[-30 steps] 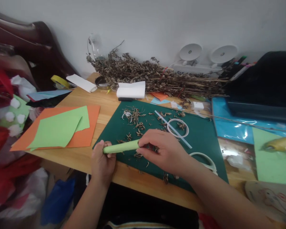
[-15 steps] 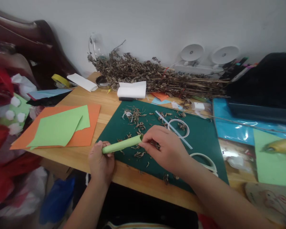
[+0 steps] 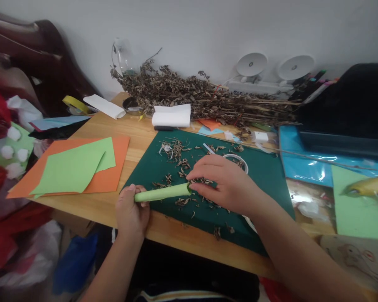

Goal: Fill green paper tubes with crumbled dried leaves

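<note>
My left hand (image 3: 132, 209) is closed around the near end of a rolled green paper tube (image 3: 164, 193), which points rightward over the dark green cutting mat (image 3: 255, 197). At the tube's open right end, my right hand (image 3: 225, 182) has its thumb and fingers curled close to the rim. Dried leaf bits (image 3: 202, 181) show between the thumb and fingers. More dried leaves (image 3: 182, 202) and thin stems (image 3: 173, 149) lie scattered on the mat. A white tape ring (image 3: 245, 162) and the tip of a pale stick (image 3: 208, 148) are partly hidden behind my right hand.
Green paper (image 3: 71, 172) lies over orange paper (image 3: 116, 176) at left. A long bundle of dried plants (image 3: 182, 92) lines the wall. White paper (image 3: 173, 116), a black laptop-like object (image 3: 349, 100), a blue plastic packet (image 3: 305, 163) and a patterned pouch (image 3: 355, 256) are about.
My right hand has shifted slightly left and up at the tube's mouth, its fingers a little more spread. The tube has levelled somewhat, its right end now lower. The view moved slightly.
</note>
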### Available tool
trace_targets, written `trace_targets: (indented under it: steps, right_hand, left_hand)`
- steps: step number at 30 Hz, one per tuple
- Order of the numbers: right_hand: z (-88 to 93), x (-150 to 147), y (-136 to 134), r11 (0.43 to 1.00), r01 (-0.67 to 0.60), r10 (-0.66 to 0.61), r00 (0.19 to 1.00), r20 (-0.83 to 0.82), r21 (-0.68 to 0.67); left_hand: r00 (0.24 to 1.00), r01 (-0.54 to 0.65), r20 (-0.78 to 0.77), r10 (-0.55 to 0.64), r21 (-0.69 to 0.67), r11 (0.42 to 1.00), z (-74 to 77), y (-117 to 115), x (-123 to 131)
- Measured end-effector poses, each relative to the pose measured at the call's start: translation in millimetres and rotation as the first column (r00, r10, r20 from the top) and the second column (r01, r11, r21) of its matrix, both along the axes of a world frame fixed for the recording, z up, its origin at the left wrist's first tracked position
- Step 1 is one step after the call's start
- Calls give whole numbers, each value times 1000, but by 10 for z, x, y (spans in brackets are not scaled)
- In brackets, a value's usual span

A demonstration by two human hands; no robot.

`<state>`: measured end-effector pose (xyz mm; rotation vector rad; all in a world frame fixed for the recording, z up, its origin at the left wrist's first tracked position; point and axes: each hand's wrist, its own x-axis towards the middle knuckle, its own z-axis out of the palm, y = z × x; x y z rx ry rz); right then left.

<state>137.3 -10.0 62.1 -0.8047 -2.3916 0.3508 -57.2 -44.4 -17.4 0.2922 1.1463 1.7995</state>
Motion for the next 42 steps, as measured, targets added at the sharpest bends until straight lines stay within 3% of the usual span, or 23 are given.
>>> trace_targets:
  steps: [11, 28, 36, 39, 42]
  right_hand:
    - [26, 9, -63, 970, -21, -74, 923, 377, 244]
    - [-16, 34, -35, 897, -49, -123, 927, 355, 440]
    - [-1, 130, 42, 935, -28, -106, 929, 354, 353]
    - [-16, 237, 161, 968, 99, -183, 906, 381, 230]
    - [-137, 237, 258, 957, 282, -265, 773, 577, 62]
  left_hand:
    - [996, 27, -90, -24, 26, 999, -10, -1, 13]
    - [994, 35, -104, -28, 62, 997, -35, 10, 10]
    - [997, -22, -70, 23, 23, 1000, 1, 45, 35]
    - [1000, -11, -3, 11, -27, 1000, 0, 52, -9]
    - [994, 39, 106, -38, -7, 999, -18, 52, -72]
